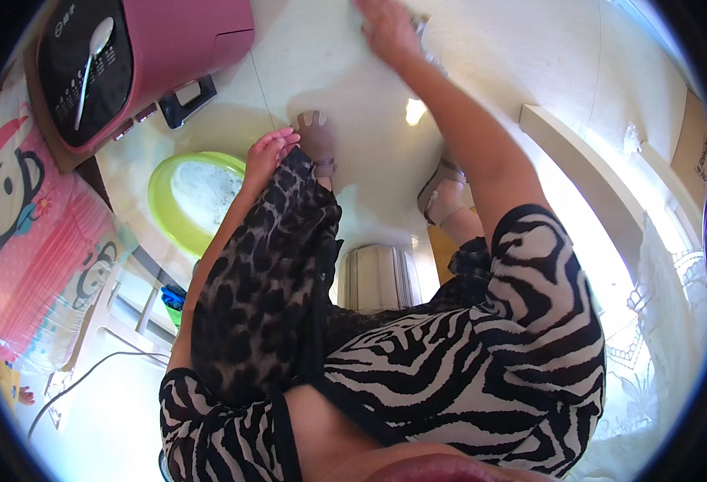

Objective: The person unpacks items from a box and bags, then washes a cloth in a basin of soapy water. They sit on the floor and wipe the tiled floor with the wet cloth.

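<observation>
My left hand [272, 147] rests by my knee, at the end of the dark leopard-print cloth [263, 259] over my leg. Its fingers are bent; whether they pinch anything does not show. At the top edge my right hand [389, 33] reaches out low over the pale floor, blurred. A small, partly hidden object [422, 24] shows beside its fingers, and I cannot tell whether the hand holds it. Left of my left forearm stands a lime-green plastic basin [162, 208] with white suds [203, 190] in it.
A metal spoon [90, 72] lies on the black panel of a pink appliance [187, 42] at upper left. Below it are pink plastic-wrapped packs [22, 211] and a cable [82, 376]. My sandalled feet are on the floor. A cardboard box [690, 144] and white lace cloth [660, 337] are at right.
</observation>
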Motion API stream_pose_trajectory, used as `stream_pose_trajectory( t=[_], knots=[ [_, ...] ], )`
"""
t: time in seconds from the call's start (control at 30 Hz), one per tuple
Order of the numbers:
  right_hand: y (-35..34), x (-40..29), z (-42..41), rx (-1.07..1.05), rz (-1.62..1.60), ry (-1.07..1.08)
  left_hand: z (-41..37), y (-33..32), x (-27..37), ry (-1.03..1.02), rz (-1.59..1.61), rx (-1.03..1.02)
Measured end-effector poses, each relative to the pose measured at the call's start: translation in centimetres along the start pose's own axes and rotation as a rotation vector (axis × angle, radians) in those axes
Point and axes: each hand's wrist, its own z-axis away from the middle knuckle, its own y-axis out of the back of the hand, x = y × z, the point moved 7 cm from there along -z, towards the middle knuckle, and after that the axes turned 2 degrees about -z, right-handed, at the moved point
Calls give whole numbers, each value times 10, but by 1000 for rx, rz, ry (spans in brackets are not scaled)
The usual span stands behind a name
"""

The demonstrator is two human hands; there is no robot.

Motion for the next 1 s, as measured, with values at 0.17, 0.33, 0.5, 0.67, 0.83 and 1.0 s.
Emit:
stream_pose_trajectory(
  t=[0.17, 0.33, 0.5, 0.67, 0.83, 1.0],
  knots=[
    [-31, -75, 163, -523, 39, 401, -2, -15, 23, -5, -38, 16],
    [-27, -23, 105, -513, -33, 323, -1, -3, 8, -50, -66, -19],
    [1, -5, -36, -192, 79, 5, 6, -11, 7, -30, 11, -39],
    [-42, -60, 6, -252, -79, 229, -3, -16, 21, -21, -33, -1],
    [-28, -81, 148, -567, -129, 457, 4, -12, 31, 6, -38, 40],
    [-5, -73, 196, -941, -243, 619, -2, -5, 8, -7, 42, 5]
  ],
)
